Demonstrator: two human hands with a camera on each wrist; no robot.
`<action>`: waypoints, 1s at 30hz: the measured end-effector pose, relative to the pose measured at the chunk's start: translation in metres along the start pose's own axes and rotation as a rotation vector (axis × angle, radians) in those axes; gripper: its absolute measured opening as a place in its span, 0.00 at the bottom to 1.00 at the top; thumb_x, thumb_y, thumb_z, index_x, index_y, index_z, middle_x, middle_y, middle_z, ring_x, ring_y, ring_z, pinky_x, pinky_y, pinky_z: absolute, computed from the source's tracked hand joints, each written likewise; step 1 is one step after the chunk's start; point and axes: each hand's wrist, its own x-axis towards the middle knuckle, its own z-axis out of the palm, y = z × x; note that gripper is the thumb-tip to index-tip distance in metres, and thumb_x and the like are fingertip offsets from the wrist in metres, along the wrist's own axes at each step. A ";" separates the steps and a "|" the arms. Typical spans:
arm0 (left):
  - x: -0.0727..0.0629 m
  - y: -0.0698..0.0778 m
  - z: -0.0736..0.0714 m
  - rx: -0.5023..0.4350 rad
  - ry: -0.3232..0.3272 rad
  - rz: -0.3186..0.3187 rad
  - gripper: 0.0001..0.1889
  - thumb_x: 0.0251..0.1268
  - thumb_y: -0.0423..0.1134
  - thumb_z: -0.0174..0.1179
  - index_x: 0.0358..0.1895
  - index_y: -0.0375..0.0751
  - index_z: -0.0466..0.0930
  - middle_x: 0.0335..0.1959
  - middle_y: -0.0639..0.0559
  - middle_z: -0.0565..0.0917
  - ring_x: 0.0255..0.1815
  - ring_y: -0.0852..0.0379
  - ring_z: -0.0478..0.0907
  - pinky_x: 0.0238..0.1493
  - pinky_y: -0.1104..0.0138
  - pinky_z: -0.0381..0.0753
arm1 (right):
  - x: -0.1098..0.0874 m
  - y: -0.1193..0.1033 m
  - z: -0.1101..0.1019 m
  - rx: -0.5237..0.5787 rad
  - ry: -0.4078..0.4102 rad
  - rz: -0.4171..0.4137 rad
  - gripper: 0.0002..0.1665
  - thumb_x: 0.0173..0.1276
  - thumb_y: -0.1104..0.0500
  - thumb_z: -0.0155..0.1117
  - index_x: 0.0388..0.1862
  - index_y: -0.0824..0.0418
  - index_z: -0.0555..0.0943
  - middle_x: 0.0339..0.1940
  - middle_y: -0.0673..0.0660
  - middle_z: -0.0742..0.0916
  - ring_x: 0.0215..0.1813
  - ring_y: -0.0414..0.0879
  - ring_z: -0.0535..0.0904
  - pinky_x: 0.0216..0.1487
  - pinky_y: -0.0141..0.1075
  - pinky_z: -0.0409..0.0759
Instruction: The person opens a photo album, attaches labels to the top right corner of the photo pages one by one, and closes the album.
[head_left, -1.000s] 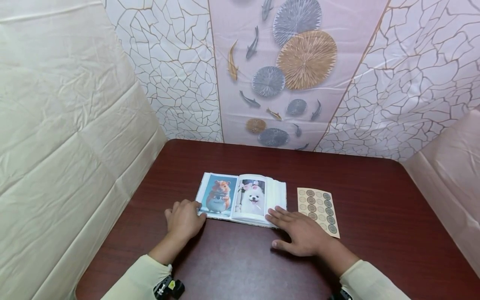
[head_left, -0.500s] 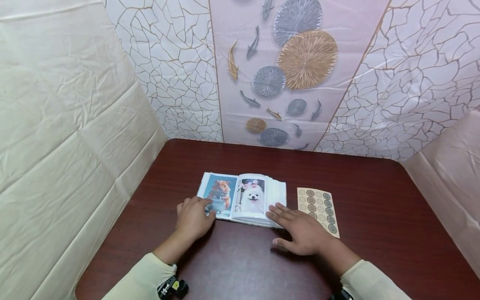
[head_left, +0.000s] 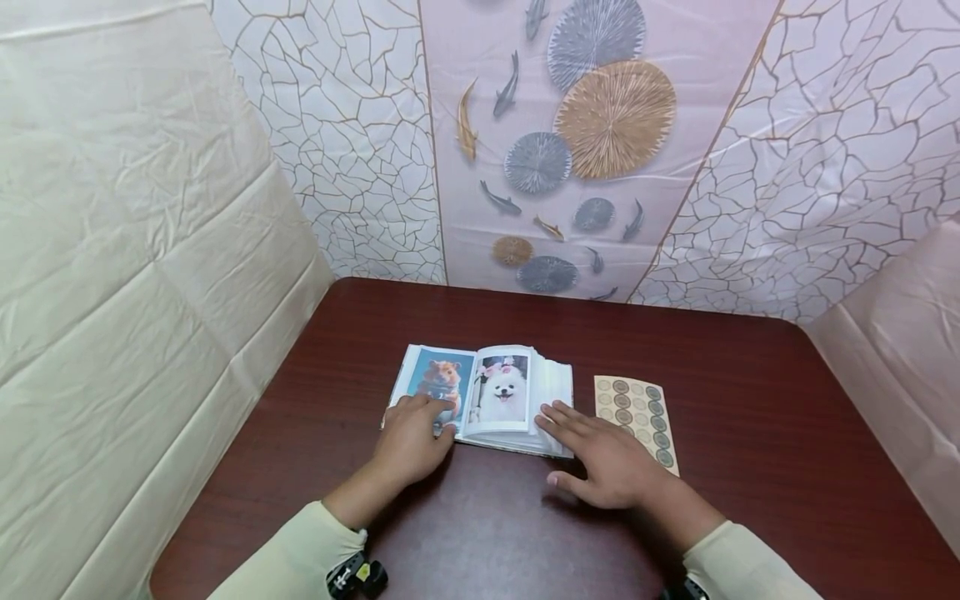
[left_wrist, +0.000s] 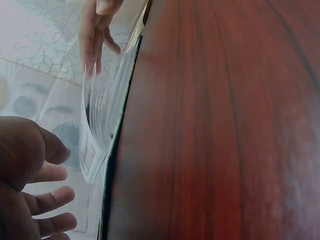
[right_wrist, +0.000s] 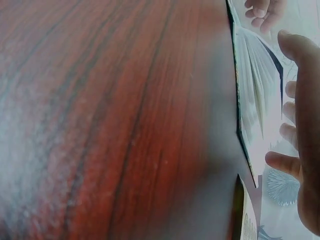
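Observation:
A small photo album (head_left: 555, 390) lies open on the table, a hamster picture (head_left: 437, 375) on its left page and a white dog picture (head_left: 502, 396) on its right. Over the left page's lower part is my left hand (head_left: 412, 442), fingers loosely bent and covering some of the hamster. In the left wrist view that hand (left_wrist: 30, 180) holds nothing. My right hand (head_left: 607, 462) lies with extended fingers at the album's lower right corner, fingertips on or close to the page edges. Seen by the right wrist camera, the album pages (right_wrist: 257, 85) fan up from the cover.
A beige sheet of round stickers (head_left: 639, 408) lies right of the album, partly under my right hand. The dark red table (head_left: 480, 517) meets a patterned cloth (head_left: 375, 167) at the back, with pale cloth (head_left: 150, 333) hanging on the left.
My left hand has moved rightward from the album's left edge onto the hamster page. The dog page has lifted slightly at its right edge. My right hand has barely shifted.

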 end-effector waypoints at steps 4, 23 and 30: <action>0.001 0.005 0.002 -0.039 0.014 0.036 0.14 0.61 0.40 0.70 0.50 0.42 0.89 0.45 0.45 0.86 0.49 0.40 0.80 0.50 0.47 0.76 | 0.000 0.000 -0.002 -0.018 0.004 0.018 0.47 0.71 0.36 0.64 0.81 0.55 0.63 0.79 0.57 0.68 0.79 0.54 0.62 0.67 0.58 0.72; 0.006 0.037 0.008 -0.183 0.038 0.089 0.11 0.67 0.38 0.65 0.51 0.43 0.87 0.48 0.49 0.85 0.53 0.48 0.81 0.54 0.53 0.79 | -0.022 0.007 -0.009 -0.049 0.037 0.127 0.45 0.69 0.36 0.66 0.76 0.60 0.70 0.72 0.59 0.78 0.72 0.59 0.72 0.68 0.57 0.71; 0.004 0.051 0.010 -0.217 0.027 0.142 0.11 0.67 0.36 0.66 0.51 0.43 0.87 0.48 0.51 0.85 0.53 0.50 0.81 0.53 0.56 0.80 | -0.034 0.012 -0.011 -0.058 0.074 0.142 0.45 0.67 0.38 0.69 0.74 0.62 0.72 0.70 0.58 0.79 0.69 0.58 0.75 0.66 0.57 0.73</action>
